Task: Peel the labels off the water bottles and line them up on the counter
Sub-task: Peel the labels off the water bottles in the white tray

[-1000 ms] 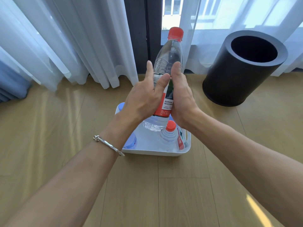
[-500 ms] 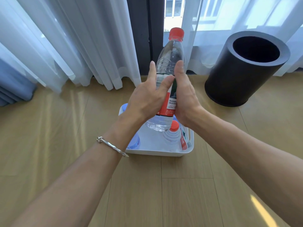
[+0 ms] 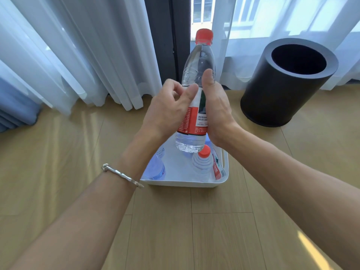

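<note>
Wood floor (image 3: 58, 172) by sheer curtains (image 3: 78, 45); water bottle (image 3: 198, 61) is held upright over white tub (image 3: 185, 184), right hand (image 3: 216, 112) wrapped round its labelled middle, thumb lying up the clear shoulder. Change over the last second: left hand (image 3: 167, 110) fingers (image 3: 175, 87), previously straight against the bottle, are now curled in, thumb tip at the top edge of the red label (image 3: 191, 121); cannot tell if a flap is caught. Reads as start of the peel: label fully on, other bottles (image 3: 202, 164) in the tub, none lined up in view.
</note>
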Action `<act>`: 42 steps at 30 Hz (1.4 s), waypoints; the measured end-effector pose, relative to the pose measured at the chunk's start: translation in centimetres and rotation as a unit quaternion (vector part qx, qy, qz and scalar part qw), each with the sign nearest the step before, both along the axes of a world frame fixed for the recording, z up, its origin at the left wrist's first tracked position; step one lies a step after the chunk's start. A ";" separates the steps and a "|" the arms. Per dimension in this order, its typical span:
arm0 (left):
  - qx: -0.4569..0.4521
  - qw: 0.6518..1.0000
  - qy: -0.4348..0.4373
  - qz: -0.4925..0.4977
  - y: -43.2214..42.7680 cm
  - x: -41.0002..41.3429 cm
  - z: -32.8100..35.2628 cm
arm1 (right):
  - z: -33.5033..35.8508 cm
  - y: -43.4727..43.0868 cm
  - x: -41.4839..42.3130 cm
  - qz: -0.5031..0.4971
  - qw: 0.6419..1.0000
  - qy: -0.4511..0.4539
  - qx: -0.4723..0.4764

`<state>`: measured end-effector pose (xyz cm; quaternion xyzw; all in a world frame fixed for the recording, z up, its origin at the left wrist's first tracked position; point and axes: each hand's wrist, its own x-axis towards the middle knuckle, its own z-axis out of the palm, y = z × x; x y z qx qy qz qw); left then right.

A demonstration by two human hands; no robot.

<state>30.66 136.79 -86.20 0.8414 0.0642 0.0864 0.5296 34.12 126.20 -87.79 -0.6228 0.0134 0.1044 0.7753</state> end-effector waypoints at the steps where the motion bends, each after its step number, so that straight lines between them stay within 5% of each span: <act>1: 0.019 1.000 -0.002 0.006 -0.2 -0.1 0.0 | -0.1 0.0 -0.1 -0.001 1.000 -0.004 -0.005; 12: 0.089 0.995 -0.031 0.039 -1.0 0.0 -0.2 | -0.5 0.3 -0.2 -0.014 1.000 0.000 -0.024; 21: -0.052 0.998 -0.001 0.032 -0.4 0.1 -0.8 | -0.5 0.0 0.0 -0.005 1.000 0.006 -0.024; 35: -0.089 0.994 0.014 0.069 -0.9 0.2 -1.0 | -0.7 0.0 0.1 0.006 0.999 -0.005 -0.032; 42: -0.072 0.996 0.033 0.040 -0.3 -0.2 -0.9 | -0.8 -1.0 0.5 0.033 0.993 0.094 0.055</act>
